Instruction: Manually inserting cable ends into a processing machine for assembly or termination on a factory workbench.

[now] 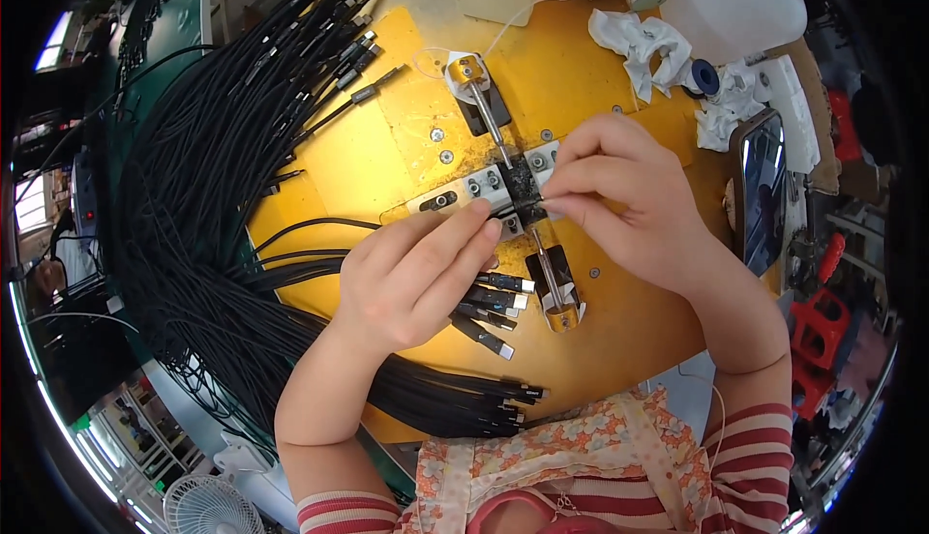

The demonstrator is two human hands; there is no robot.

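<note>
My left hand is closed at the left of a small metal clamping fixture. A black cable runs from the left into its grip, and the cable's end is hidden under my fingers. From the other side, my right hand pinches at the fixture's dark middle block; whatever its thumb and forefinger hold is too small to make out. Two thin metal rods on gold-coloured mounts point at this block, the far rod and the near rod. Cable plugs lie beneath my left hand.
A thick bundle of black cables covers the left side, with more plugs near my apron. On the yellow plate stands the fixture. At right are a phone, crumpled tissues and a translucent container.
</note>
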